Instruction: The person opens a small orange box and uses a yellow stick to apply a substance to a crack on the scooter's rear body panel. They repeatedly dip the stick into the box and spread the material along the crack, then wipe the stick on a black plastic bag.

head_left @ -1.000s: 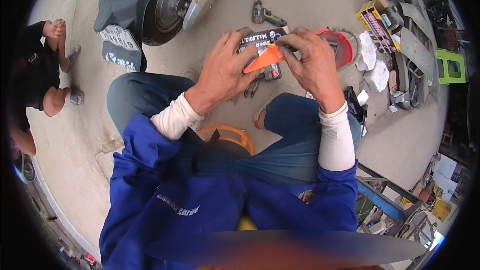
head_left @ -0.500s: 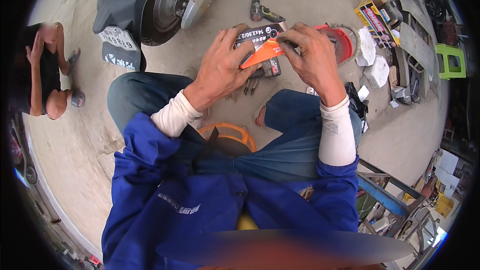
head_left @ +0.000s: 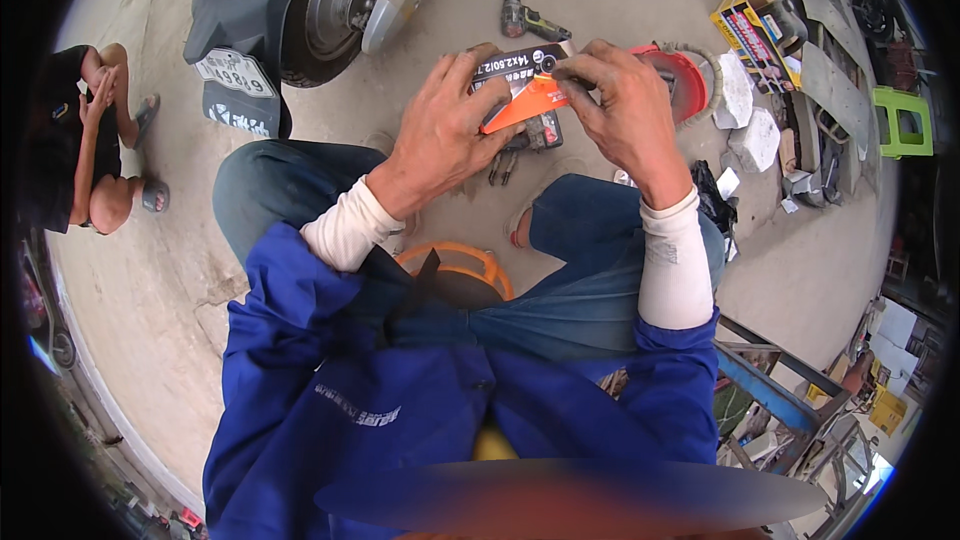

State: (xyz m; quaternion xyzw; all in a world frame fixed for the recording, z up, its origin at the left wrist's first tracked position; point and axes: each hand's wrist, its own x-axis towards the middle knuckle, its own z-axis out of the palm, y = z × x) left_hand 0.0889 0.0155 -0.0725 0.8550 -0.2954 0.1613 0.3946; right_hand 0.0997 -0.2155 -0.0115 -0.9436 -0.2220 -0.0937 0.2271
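Note:
A small black-and-orange cardboard box [head_left: 522, 108] with white print is held up in front of my knees. My left hand [head_left: 447, 130] grips its left end, thumb across the front and fingers behind. At the right end, my right hand [head_left: 628, 115] has thumb and fingers bent together against the box's upper corner. Whether anything small sits between those fingertips is hidden. Beneath the box, partly covered by it, lies a black-and-red power tool [head_left: 546, 130] on the floor.
A green-and-black cordless drill [head_left: 530, 20] lies beyond my hands. A scooter [head_left: 330, 20] stands at the far left, and a person [head_left: 90, 140] squats near it. To the right are a red round container [head_left: 683, 85], white foam blocks [head_left: 752, 140], a yellow box [head_left: 750, 30] and a green stool [head_left: 902, 122].
My right fingers have shifted slightly at the box's corner; the box stays nearly still. The person at the left has lowered a hand from the head and brought both hands together.

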